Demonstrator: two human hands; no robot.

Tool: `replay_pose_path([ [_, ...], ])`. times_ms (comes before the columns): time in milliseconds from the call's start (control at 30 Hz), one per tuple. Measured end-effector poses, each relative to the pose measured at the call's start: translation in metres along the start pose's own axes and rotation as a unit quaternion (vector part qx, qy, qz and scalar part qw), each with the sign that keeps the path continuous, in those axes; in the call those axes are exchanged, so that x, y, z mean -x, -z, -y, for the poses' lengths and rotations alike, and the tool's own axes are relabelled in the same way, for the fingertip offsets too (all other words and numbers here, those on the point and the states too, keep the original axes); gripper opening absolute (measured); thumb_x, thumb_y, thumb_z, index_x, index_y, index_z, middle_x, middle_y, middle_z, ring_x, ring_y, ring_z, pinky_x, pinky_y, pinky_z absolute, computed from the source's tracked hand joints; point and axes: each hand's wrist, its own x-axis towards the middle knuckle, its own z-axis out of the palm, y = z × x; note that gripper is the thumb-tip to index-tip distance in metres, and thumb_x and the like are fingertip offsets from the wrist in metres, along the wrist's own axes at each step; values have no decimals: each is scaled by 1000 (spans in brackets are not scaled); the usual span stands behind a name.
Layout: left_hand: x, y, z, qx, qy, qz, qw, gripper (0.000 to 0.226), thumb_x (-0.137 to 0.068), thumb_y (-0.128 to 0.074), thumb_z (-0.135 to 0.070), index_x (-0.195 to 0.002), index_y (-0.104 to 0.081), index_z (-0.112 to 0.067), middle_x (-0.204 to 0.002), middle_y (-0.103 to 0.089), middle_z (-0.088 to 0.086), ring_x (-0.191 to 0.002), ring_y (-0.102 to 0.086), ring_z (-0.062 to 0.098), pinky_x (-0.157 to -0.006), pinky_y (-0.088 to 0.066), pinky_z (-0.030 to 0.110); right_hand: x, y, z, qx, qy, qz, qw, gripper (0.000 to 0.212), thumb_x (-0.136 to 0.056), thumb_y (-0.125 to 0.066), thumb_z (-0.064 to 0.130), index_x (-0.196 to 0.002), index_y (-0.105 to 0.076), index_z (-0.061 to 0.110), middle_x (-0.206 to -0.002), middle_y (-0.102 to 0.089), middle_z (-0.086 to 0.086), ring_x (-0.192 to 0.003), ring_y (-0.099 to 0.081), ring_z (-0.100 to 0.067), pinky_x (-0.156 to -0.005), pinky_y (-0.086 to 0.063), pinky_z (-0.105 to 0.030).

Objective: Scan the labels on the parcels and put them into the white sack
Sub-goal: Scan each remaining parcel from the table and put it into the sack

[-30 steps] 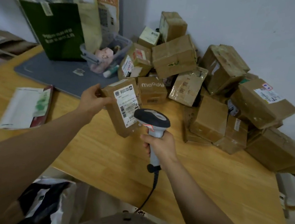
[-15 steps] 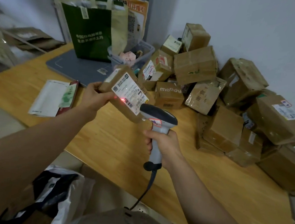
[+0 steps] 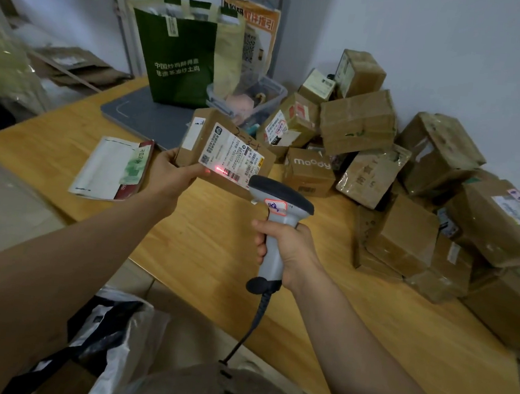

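About fifteen brown parcels (image 3: 358, 122) lie heaped at the counter's far right corner, though they overlap too much for a sure count. One green bag (image 3: 182, 64) stands at the far edge on one grey mat (image 3: 146, 117). One white sack (image 3: 119, 351) sits below the near edge, at the left. One more parcel (image 3: 210, 121) is held above the counter's middle, with the left hand's (image 3: 169, 176) fingers gripping its left end. One scanner (image 3: 280, 205) has the right hand's (image 3: 288, 249) fingers wrapped round its handle, and its red light falls on the label (image 3: 234, 157). The counter (image 3: 216, 256) is pale wood. The walls (image 3: 453, 56) are plain white.
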Motion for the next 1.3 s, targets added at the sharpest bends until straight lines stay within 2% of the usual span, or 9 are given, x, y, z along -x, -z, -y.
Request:
replay_pose_path([
  [167, 1, 3, -1, -2, 0, -7, 1000, 58, -72, -76, 3, -124, -51, -2, -113, -66, 8, -99, -66, 16, -82, -56, 27, 0, -4, 0, 6, 7, 2, 1000, 19, -80, -72, 4, -67, -58, 7, -50, -56, -5, -38, -48, -13, -42, -42, -21],
  [433, 4, 4, -4, -7, 6, -17, 1000, 63, -72, -76, 3, -128, -47, -1, -117, -64, 10, -105, -65, 20, -91, -55, 34, 0, -8, 0, 15, 9, 2, 1000, 21, -80, -73, 5, -66, -58, 8, -51, -56, -6, -39, -48, -14, -42, -42, -22],
  [700, 6, 11, -2, -9, 5, -31, 999, 62, -74, -76, -1, -128, -46, -4, -116, -62, 7, -103, -64, 17, -87, -55, 29, -5, -15, -2, 15, 9, 10, 1000, 20, -80, -73, 5, -68, -58, 7, -50, -55, -5, -38, -48, -13, -42, -42, -21],
  [833, 5, 19, 2, 14, 7, -50, 999, 54, -75, -77, -6, -122, -50, -8, -113, -64, 5, -100, -65, 14, -76, -56, 22, -10, -18, -5, 21, 11, 19, 1000, 17, -80, -73, 5, -71, -59, 6, -50, -57, -5, -38, -48, -13, -41, -42, -21],
  [900, 5, 33, 6, 37, 14, -89, 995, 49, -76, -77, -11, -118, -52, -7, -114, -65, 8, -98, -66, 15, -74, -57, 24, -14, -24, -7, 26, 4, 32, 999, 15, -80, -73, 5, -74, -60, 6, -50, -57, -5, -38, -48, -13, -41, -42, -22],
  [1033, 12, 85, 20, 57, 31, -217, 974, 60, -74, -77, -25, -124, -52, -5, -117, -63, 10, -101, -64, 20, -81, -57, 33, -23, -49, -18, 52, -14, 70, 996, 13, -79, -72, 3, -75, -60, 6, -50, -56, -6, -38, -46, -15, -41, -41, -23],
  [1133, 33, 132, 36, 48, 32, -346, 937, 60, -72, -75, -31, -124, -51, -12, -118, -59, 5, -100, -59, 17, -76, -51, 25, -29, -75, -33, 82, -37, 103, 991, 13, -80, -71, 3, -73, -60, 5, -50, -56, -7, -37, -46, -15, -40, -40, -23],
  [1300, 79, 205, 70, 61, 72, -482, 871, 61, -78, -70, -39, -131, -48, -17, -120, -55, -2, -106, -54, 13, -88, -42, 23, -35, -124, -61, 143, -75, 156, 974, 13, -78, -72, 3, -74, -60, 7, -51, -58, -7, -38, -47, -16, -41, -41, -24],
])
